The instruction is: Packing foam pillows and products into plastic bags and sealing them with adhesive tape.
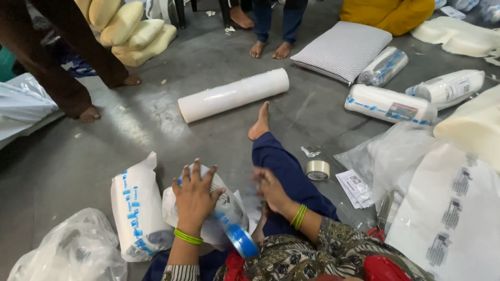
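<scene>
At lower centre of the frame, the left hand (194, 198) presses, fingers spread, on a rolled white package (221, 211); the right hand (271, 188), blurred, grip indiscernible, hovers beside tape roll (317, 169).

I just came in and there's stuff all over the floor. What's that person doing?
A person sits on the grey floor with one leg stretched out. Their left hand presses down on a rolled white plastic-wrapped package. Their right hand is beside it, blurred. Another wrapped package lies to the left, and a tape roll sits nearby.
</scene>
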